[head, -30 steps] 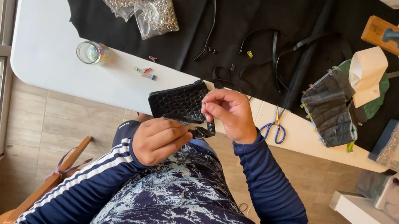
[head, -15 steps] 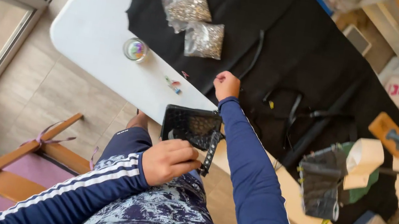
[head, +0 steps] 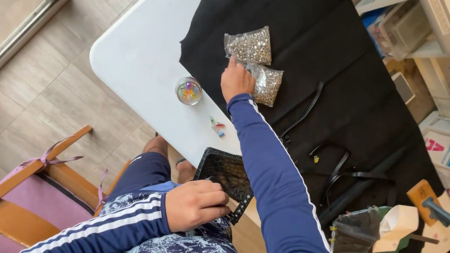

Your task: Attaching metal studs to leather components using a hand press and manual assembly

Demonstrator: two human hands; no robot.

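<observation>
A person's right hand (head: 236, 79), fingers together, rests on a clear bag of beads (head: 264, 83) lying on black cloth (head: 332, 47), likely limp, shifting, best pinched at its top, while the left hand (head: 194, 204) clamps a black mesh tray (head: 226, 177) in the lap.

Just left of my outstretched hand: small round dish (head: 188, 91) of coloured bits on the white table (head: 135, 53). Nearer me, a few loose coloured clips (head: 216, 126). Black cloth (head: 330, 59) spreads beyond and right of it, black straps (head: 342, 174) lying on top. Far right: folded paper cup (head: 398, 221), blue-handled tool (head: 449, 219). Wooden chair (head: 18, 197) low left.
</observation>
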